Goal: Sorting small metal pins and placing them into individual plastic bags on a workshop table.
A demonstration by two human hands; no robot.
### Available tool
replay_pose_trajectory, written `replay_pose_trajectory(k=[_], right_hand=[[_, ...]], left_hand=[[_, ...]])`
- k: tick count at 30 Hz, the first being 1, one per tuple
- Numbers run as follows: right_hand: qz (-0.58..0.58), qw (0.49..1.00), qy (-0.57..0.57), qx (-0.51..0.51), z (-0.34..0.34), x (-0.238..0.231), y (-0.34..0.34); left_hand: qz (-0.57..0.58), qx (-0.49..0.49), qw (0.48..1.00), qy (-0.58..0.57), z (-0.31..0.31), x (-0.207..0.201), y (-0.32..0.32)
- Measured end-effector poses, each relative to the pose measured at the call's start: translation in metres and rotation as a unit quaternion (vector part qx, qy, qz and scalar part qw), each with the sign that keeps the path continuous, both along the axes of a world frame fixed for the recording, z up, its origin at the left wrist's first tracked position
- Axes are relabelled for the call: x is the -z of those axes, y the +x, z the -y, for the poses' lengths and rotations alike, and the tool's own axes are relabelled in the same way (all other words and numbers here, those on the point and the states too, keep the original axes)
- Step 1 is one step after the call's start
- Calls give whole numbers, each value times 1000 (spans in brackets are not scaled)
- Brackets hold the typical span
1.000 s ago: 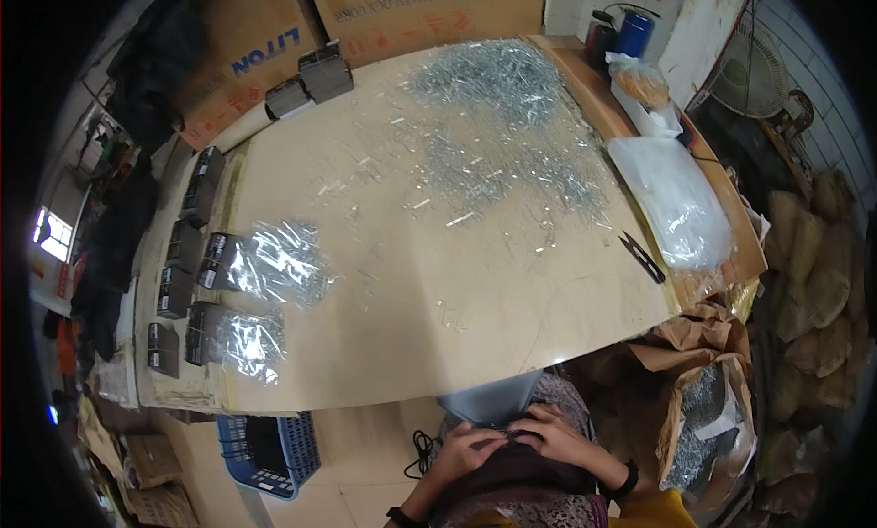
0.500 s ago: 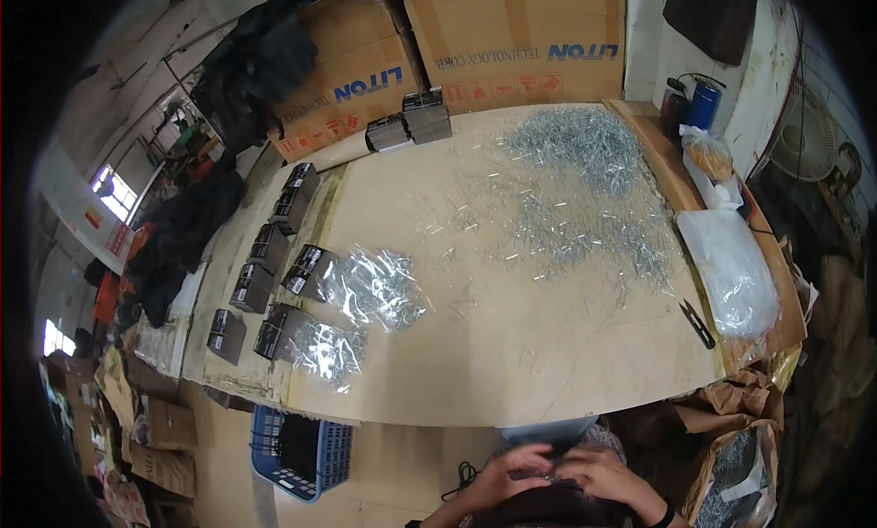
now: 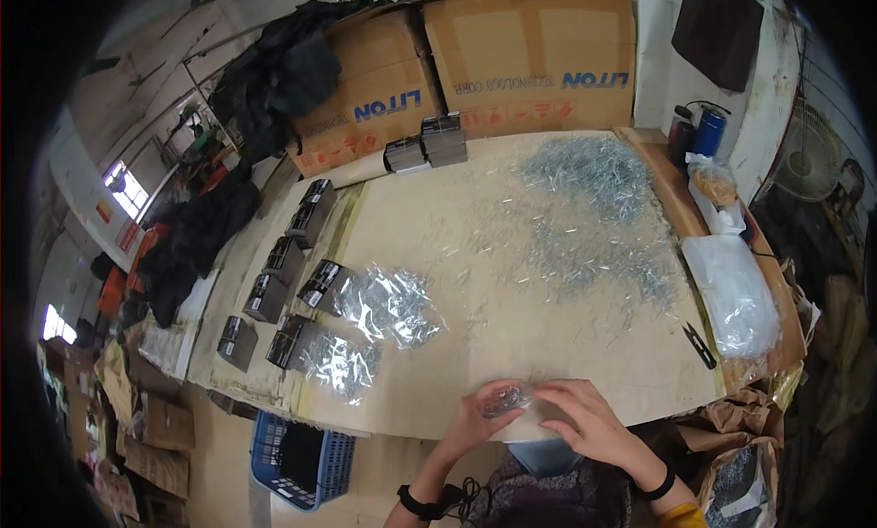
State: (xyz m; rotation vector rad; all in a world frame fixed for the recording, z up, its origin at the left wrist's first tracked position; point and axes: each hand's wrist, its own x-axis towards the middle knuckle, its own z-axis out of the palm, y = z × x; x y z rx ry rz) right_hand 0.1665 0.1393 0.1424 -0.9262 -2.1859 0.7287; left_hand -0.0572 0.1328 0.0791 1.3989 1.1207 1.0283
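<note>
Above the near edge of the table, my left hand (image 3: 474, 422) is closed around a small crinkled clear plastic bag (image 3: 505, 400); what the bag contains is too small to make out. My right hand (image 3: 589, 422) is beside it, fingers apart and curved toward the bag, with nothing visible in its grasp. To the left lie two shiny heaps of clear plastic bags (image 3: 388, 307), next to small dark card stacks (image 3: 322, 286). A loose pile of thin silvery metal pins (image 3: 589, 176) spreads over the far right of the table.
Black thread snips (image 3: 700, 345) lie at the right edge, near a clear plastic bundle (image 3: 731, 295). Large cardboard boxes (image 3: 530, 62) stand behind the table (image 3: 438, 373). A blue basket (image 3: 336, 469) sits below its near edge, and a paper sack (image 3: 740, 473) stands at lower right.
Both hands have risen from my lap to the table's near edge and moved apart. The clear bag now shows in my left hand. The whole view has shifted slightly.
</note>
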Motion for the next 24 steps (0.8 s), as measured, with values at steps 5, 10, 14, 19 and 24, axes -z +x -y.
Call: replay_pose_trajectory(k=[5, 10, 14, 19, 24], right_hand=[[61, 994, 43, -77, -21, 2, 6], [109, 991, 0, -83, -46, -9, -1], [113, 989, -45, -79, -66, 7, -17], [34, 989, -95, -107, -83, 53, -30], [139, 974, 94, -152, -81, 83, -80]], left_hand=[[36, -13, 999, -30, -5, 5, -8], [13, -71, 997, -29, -8, 7, -11], [53, -96, 994, 2, -14, -2, -12], [64, -198, 977, 43, -11, -4, -20], [141, -319, 935, 63, -11, 18, -40]])
